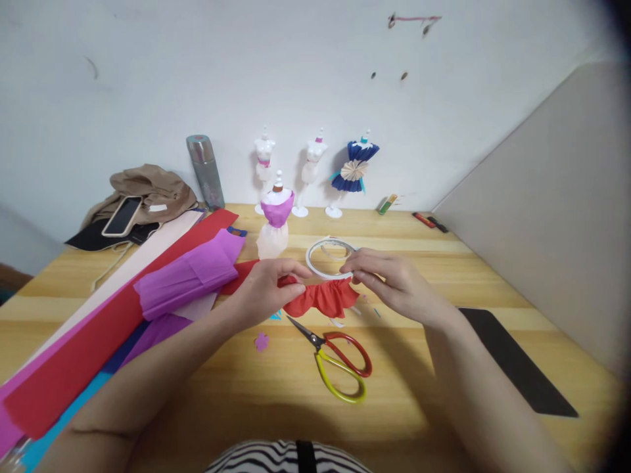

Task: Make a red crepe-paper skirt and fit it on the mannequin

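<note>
Both my hands hold a gathered strip of red crepe paper (323, 299) just above the wooden table (246, 387). My left hand (269, 289) pinches its left end with the fingers closed. My right hand (389, 279) pinches the right top edge, fingers closed. A white tape ring (329, 257) lies right behind the paper, near my right fingertips. Scissors (340, 361) with red and yellow handles lie in front of the paper, blades closed.
Long sheets of red, purple, pink and blue crepe paper (123, 315) cover the table's left. Several small dress-form mannequins (276, 220) stand at the back by a metal flask (206, 172). A phone (121, 215) rests on a bag. A black mat (517, 361) lies at the right.
</note>
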A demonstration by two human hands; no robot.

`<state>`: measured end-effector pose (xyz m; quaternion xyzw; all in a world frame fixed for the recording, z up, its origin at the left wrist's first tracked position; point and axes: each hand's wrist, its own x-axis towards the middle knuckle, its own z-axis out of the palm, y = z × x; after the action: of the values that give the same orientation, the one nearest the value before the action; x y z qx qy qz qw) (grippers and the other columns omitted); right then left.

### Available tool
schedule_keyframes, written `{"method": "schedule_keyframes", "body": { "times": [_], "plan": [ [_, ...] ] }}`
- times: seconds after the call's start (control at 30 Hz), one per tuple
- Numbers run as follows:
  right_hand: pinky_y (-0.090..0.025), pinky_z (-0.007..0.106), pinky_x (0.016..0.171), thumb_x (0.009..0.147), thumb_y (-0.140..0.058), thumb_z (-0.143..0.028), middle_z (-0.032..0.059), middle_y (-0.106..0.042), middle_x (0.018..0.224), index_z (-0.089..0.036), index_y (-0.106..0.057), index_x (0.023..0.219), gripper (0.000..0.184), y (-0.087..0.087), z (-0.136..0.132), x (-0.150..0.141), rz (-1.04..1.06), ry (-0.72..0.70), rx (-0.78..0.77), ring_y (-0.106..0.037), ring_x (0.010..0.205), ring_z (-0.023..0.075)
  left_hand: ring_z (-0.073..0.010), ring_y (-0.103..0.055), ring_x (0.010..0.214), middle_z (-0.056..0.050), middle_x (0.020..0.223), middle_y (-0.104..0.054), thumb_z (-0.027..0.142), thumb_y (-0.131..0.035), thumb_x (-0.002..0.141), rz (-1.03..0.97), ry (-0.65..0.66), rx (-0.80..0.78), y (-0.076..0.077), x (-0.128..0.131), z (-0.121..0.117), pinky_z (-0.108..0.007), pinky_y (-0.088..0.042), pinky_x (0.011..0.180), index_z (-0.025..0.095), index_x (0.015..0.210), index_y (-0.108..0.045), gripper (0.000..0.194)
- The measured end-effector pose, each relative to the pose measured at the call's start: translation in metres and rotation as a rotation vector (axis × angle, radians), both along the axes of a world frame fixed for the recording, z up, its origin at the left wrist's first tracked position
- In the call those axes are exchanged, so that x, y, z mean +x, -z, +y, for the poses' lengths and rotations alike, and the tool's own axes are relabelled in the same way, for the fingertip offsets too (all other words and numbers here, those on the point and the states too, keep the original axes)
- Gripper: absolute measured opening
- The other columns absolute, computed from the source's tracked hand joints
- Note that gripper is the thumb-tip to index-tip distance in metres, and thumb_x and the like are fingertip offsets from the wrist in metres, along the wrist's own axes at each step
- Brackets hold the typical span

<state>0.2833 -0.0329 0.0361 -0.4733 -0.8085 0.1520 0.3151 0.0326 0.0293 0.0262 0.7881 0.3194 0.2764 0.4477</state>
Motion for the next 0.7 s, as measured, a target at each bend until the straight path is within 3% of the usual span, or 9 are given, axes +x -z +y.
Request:
{"method": "schedule_keyframes", "body": {
  "times": [0.2,0.4,0.57,0.7],
  "plan": [
    [-0.049,0.033,0.071,0.097,-0.046,-0.028,0.0060,-0.071,0.085,-0.021,-0.068,0.091,0.024,-0.013,0.004,-0.005,0.020,-0.014,-0.088,-0.063,0.073,0.0188,-0.0149,-0.065,0.076,-0.003,0.086,-0.075,0.008,-0.056,0.080,0.041,0.016,0.234,0.002,-0.004,0.007,-0.025,-0.048,0.070,0.018,0.092,-0.075,0.024],
    [-0.047,0.032,0.066,0.094,-0.050,-0.026,0.0054,-0.071,0.079,-0.020,-0.070,0.090,0.021,-0.018,-0.002,-0.012,0.004,0.102,-0.098,-0.063,0.068,0.0188,-0.0175,-0.065,0.077,-0.005,0.083,-0.073,0.008,-0.054,0.085,0.105,0.020,0.406,0.000,-0.003,0.007,-0.030,-0.051,0.078,0.016,0.091,-0.074,0.022],
    [-0.044,0.033,0.065,0.094,-0.046,-0.021,0.0076,-0.072,0.085,-0.020,-0.070,0.093,0.024,-0.018,-0.010,-0.021,-0.198,0.213,0.008,-0.063,0.070,0.0203,-0.0166,-0.064,0.076,-0.005,0.081,-0.072,0.006,-0.056,0.084,0.076,0.017,0.429,0.000,-0.003,0.002,-0.028,-0.050,0.075,0.015,0.088,-0.073,0.020],
    [-0.043,0.033,0.062,0.094,-0.046,-0.019,0.0092,-0.072,0.089,-0.020,-0.070,0.092,0.024,-0.018,-0.012,-0.027,-0.250,0.301,0.114,-0.062,0.066,0.0199,-0.0140,-0.065,0.073,-0.003,0.081,-0.074,0.008,-0.057,0.083,0.030,0.049,0.292,0.000,-0.003,0.000,-0.024,-0.048,0.069,0.016,0.086,-0.073,0.018]
  ]
}}
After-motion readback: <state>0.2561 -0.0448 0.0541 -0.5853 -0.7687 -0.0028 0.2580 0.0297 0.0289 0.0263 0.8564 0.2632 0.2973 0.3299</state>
